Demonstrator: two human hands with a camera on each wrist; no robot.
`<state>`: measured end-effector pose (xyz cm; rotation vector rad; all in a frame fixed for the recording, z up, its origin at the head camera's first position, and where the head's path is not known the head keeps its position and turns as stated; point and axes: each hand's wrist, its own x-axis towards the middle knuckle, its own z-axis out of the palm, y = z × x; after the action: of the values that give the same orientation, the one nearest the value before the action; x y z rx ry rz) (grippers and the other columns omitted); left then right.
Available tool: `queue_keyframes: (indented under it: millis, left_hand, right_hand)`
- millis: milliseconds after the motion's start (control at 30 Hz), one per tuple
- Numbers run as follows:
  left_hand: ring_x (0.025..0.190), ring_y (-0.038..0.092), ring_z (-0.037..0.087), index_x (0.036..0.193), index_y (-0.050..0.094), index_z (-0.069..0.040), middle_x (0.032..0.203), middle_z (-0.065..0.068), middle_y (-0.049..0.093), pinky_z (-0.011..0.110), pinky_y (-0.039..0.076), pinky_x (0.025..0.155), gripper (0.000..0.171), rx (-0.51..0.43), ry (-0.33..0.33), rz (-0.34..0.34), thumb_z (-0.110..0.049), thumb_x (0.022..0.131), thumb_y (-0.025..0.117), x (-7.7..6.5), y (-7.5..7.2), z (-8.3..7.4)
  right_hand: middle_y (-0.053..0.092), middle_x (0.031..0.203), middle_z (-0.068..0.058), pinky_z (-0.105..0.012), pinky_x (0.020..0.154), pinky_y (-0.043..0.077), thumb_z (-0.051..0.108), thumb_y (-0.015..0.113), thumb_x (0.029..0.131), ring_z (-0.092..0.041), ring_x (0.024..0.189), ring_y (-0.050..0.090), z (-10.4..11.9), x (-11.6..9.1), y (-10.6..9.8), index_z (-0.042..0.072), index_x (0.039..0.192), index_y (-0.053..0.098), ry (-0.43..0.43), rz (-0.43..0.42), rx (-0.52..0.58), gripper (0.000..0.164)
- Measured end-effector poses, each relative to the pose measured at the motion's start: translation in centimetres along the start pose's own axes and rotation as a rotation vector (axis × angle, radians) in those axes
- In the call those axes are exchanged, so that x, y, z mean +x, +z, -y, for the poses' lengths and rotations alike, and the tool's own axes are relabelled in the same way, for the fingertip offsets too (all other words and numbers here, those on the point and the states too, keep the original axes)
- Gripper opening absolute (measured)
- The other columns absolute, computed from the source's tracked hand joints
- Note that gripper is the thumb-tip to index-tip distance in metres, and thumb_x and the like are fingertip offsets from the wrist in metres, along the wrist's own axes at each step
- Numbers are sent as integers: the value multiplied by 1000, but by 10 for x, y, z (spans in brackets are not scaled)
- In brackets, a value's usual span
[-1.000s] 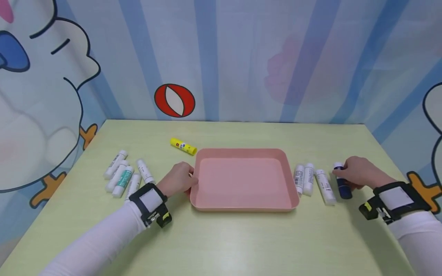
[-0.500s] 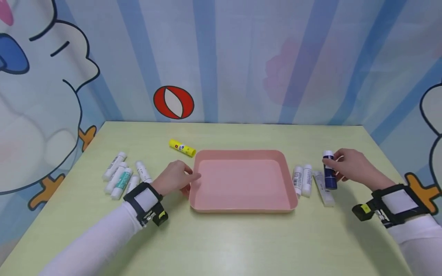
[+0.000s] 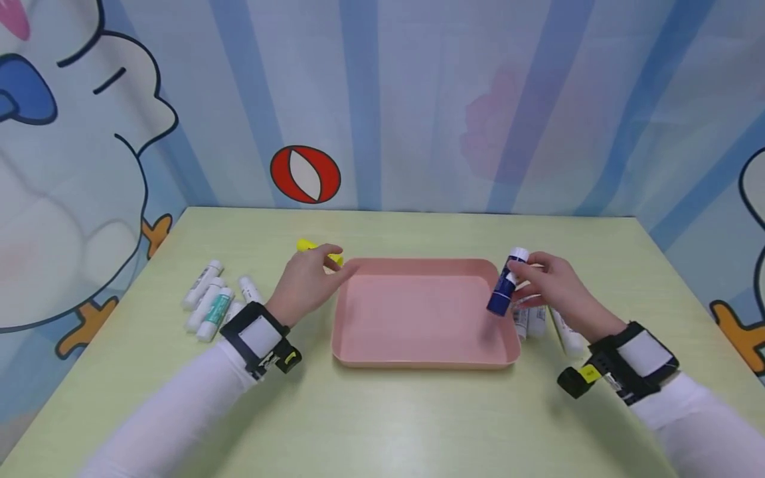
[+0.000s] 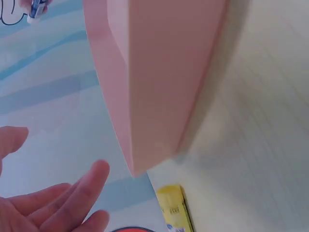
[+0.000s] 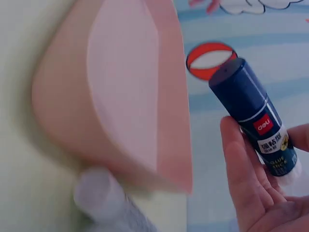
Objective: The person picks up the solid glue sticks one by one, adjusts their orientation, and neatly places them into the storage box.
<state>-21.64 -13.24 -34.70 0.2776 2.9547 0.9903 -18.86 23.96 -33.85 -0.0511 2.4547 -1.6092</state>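
Note:
My right hand (image 3: pixel 552 282) pinches a navy glue stick (image 3: pixel 504 285) with a white end between thumb and fingers, held tilted above the right side of a pink tray (image 3: pixel 418 318). Its red "deli" mark shows in the right wrist view, where the glue stick (image 5: pixel 263 121) is clear of the tray. My left hand (image 3: pixel 306 279) hovers by the tray's far left corner with its fingers spread and nothing in them. Behind those fingers a yellow glue stick (image 3: pixel 306 245) lies partly hidden; in the left wrist view this yellow stick (image 4: pixel 174 208) rests beyond the tray's corner.
Several white glue sticks (image 3: pixel 202 284), one with a teal label (image 3: pixel 215 312), lie left of the tray. More white sticks (image 3: pixel 568 335) lie along its right side, partly covered by my right hand. A patterned curtain (image 3: pixel 412 106) stands behind the table.
My right hand has lifted the navy glue stick from the table and carried it left over the tray. My left hand has left the tray's left rim and moved back toward the yellow glue stick.

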Motion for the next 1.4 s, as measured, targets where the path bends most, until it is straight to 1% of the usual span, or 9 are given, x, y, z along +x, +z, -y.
queue_keyframes:
  millis: [67,267,400,500,633,700,967,1133,1400]
  left_hand:
    - [93,65,25,135,53,-4,114,15,66,33,55,69,60,-41,55,-18,-45,92,64,-1,4,-4]
    - [114,59,25,144,44,-9,134,14,56,40,53,85,69,-163,114,27,-45,89,67,-4,17,-26]
    - [118,58,23,146,43,-10,133,12,58,40,51,90,74,-182,162,60,-46,87,70,-7,26,-41]
    - [115,60,23,145,45,-9,130,10,61,39,51,90,73,-177,229,84,-43,86,73,-10,33,-50]
    - [110,62,21,139,52,-9,126,9,63,38,52,89,64,-196,302,127,-35,85,75,-13,40,-55]
    - [107,63,19,135,57,-9,121,8,66,38,52,88,59,-216,314,153,-34,86,76,-15,42,-56]
    - [88,65,5,123,67,-8,100,-1,72,22,52,78,43,-246,354,204,-27,86,76,-19,46,-56]
    - [81,64,5,110,72,-10,91,-4,70,21,52,76,27,-257,370,214,-22,87,75,-19,47,-56]
    - [80,63,5,108,73,-10,90,-6,70,21,51,77,24,-236,378,224,-20,87,75,-18,47,-52]
  right_hand:
    - [63,93,-8,-34,73,57,32,51,101,-14,76,69,3,-1,10,-10,121,42,-3,8,69,47]
    - [67,94,-3,-31,82,54,30,51,102,-15,83,71,8,-3,41,-7,125,40,7,44,262,46]
    - [65,99,-5,-31,82,54,29,52,102,-16,87,71,11,-5,59,-6,131,37,36,49,384,48]
    - [66,102,-5,-31,81,54,29,52,101,-15,87,71,13,-6,71,-4,135,35,60,46,462,50]
    - [65,104,-6,-31,81,54,27,52,101,-15,89,70,14,-8,83,-4,132,36,68,36,538,46]
    - [64,106,-7,-31,81,54,26,51,102,-14,90,70,15,-9,88,-4,131,36,68,36,569,44]
    - [63,111,-9,-29,81,54,25,48,103,-15,92,69,14,-13,95,-3,131,35,60,53,614,42]
    - [62,115,-11,-30,82,54,26,48,103,-16,95,69,12,-13,96,-2,131,34,42,65,611,41]
    - [60,119,-14,-31,85,53,24,47,104,-17,97,68,11,-13,94,-3,133,32,28,92,558,42]
